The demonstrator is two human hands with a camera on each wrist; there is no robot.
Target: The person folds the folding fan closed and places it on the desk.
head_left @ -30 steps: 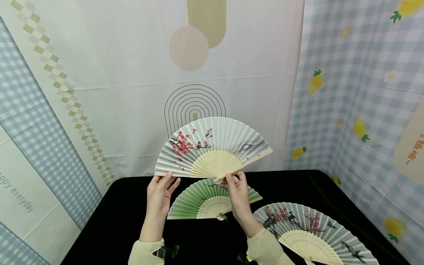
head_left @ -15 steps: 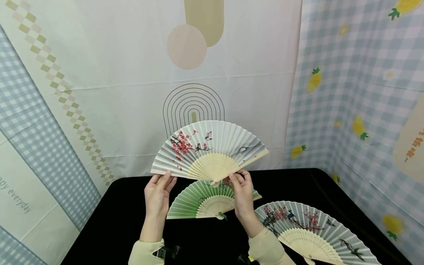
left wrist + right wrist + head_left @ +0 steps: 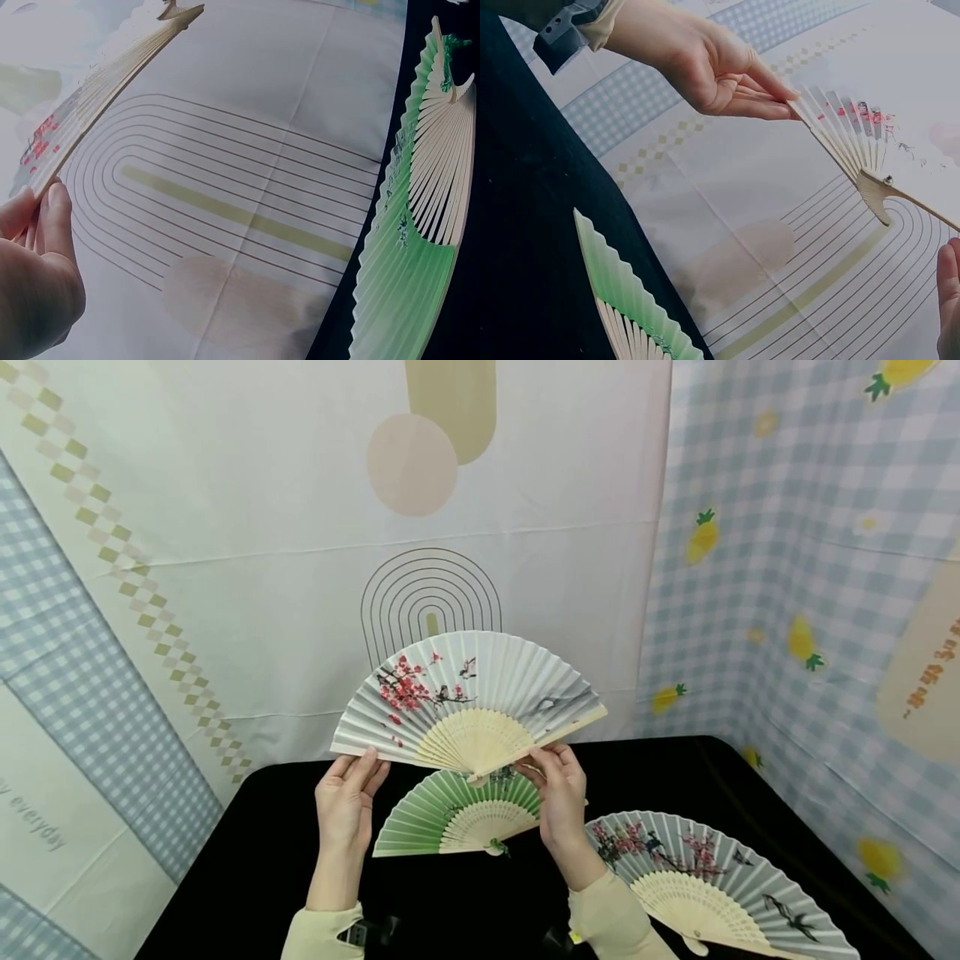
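Observation:
A spread white folding fan (image 3: 510, 681), painted with red blossoms and a bird, is held up above the table by both hands. At its lower left corner, my left hand (image 3: 347, 802) pinches the end stick between thumb and fingers. My right hand (image 3: 562, 797) pinches the opposite end stick, a little right of the pivot. The left wrist view shows this fan (image 3: 112, 82) edge-on above the left hand (image 3: 45, 270). Behind and below lies an open green folding fan (image 3: 416, 818), partly covered by the right hand and the held fan.
Another open fan, greyish with pink blossoms and a swallow (image 3: 750, 881), lies at the right on the black-covered table (image 3: 270, 827). Behind the table hangs a white printed cloth (image 3: 262, 485), with a blue checked pineapple cloth (image 3: 750, 568) on the right side.
My right hand has shifted right along the end stick, away from the pivot, which now shows uncovered. The held fan has moved slightly left in view as the head view turns a little right.

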